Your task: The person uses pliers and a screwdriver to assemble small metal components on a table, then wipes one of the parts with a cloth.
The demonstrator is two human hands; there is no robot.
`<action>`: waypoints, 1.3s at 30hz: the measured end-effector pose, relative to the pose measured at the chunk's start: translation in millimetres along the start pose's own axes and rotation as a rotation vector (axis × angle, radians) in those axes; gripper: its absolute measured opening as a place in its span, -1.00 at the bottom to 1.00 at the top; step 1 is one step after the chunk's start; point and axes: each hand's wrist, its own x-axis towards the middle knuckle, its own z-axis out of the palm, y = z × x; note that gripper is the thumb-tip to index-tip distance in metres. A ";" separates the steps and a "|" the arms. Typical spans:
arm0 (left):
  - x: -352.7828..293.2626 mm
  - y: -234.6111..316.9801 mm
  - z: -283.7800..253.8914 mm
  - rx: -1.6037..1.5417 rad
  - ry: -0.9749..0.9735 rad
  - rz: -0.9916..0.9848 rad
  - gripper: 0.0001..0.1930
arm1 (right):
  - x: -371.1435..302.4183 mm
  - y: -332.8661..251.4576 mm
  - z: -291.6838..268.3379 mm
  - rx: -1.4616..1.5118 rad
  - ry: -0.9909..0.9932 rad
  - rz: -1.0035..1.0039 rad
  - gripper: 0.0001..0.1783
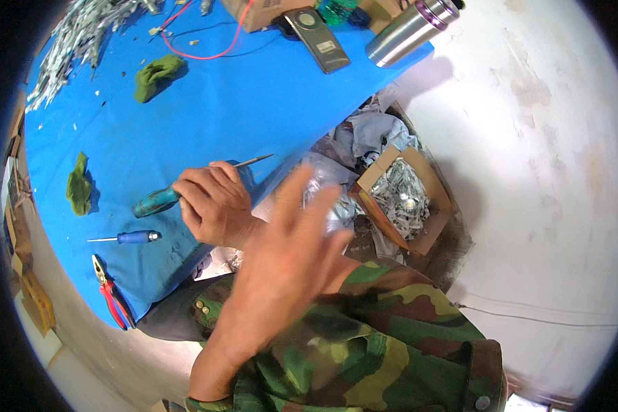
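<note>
A screwdriver with a teal handle (156, 202) lies across the blue tabletop, its metal shaft pointing to the right. My right hand (216, 202) is closed around it from above, hiding its middle. Blurred by motion, my left hand (285, 257) is raised over my right wrist. Its fingers are spread and nothing shows in them. Left of the right hand lies a small screwdriver with a blue handle (137, 237). Pliers with red and black handles (113, 299) rest near the table's front left edge.
Two green cloth pieces (159, 77) (79, 185) lie on the blue cloth (220, 117). A heap of thin strips (93, 41), a red wire (209, 57), a phone (321, 44) and a steel flask (408, 34) occupy the far side. Below the table's right edge, a cardboard box (438, 213) holds shredded scraps.
</note>
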 end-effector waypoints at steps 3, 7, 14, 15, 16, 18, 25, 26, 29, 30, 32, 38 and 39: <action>-4.3 -2.1 -4.7 -0.024 0.042 0.071 -0.62 | -6.6 -0.2 0.6 0.078 -0.103 -0.034 -0.69; -33.9 -34.3 -40.5 -0.166 0.293 -0.247 -0.72 | -0.3 3.4 -0.9 0.068 -0.026 -0.011 -0.71; -123.9 -91.4 -100.4 0.069 0.627 -0.482 -0.77 | 4.9 -7.0 0.6 0.067 -0.044 -0.084 -0.70; -134.1 -102.4 -104.2 0.173 0.659 -0.430 -0.78 | 3.3 -4.4 1.9 0.013 -0.027 -0.102 -0.70; -140.1 -112.7 -109.4 0.267 0.679 -0.378 -0.79 | 2.7 -1.3 1.9 -0.032 -0.049 -0.091 -0.70; -153.7 -108.7 -114.5 0.258 0.724 -0.530 -0.77 | 1.9 -3.1 1.1 -0.015 -0.059 -0.070 -0.69; -178.4 -132.1 -114.0 0.675 0.591 -0.641 -0.48 | 2.3 -6.1 1.2 -0.057 -0.079 -0.102 -0.70; -177.6 -137.6 -114.7 0.704 0.565 -0.662 -0.47 | 2.6 -6.4 0.6 -0.057 -0.079 -0.103 -0.70; -178.9 -150.5 -117.1 0.671 0.574 -0.666 -0.48 | 3.4 -7.1 -0.3 -0.066 -0.101 -0.101 -0.67; -179.0 -152.9 -117.8 0.647 0.578 -0.673 -0.48 | 3.4 -7.5 -0.6 -0.075 -0.106 -0.103 -0.67; -178.7 -156.1 -118.4 0.629 0.628 -0.633 -0.53 | 3.2 -6.9 -0.8 -0.105 -0.135 -0.099 -0.61; -174.0 -155.3 -131.0 0.489 0.826 -0.632 -0.60 | 8.2 -9.0 -6.4 -0.139 -0.211 -0.089 -0.57; -175.0 -163.9 -134.0 0.479 0.864 -0.634 -0.61 | 10.3 -9.5 -7.7 -0.123 -0.225 -0.083 -0.57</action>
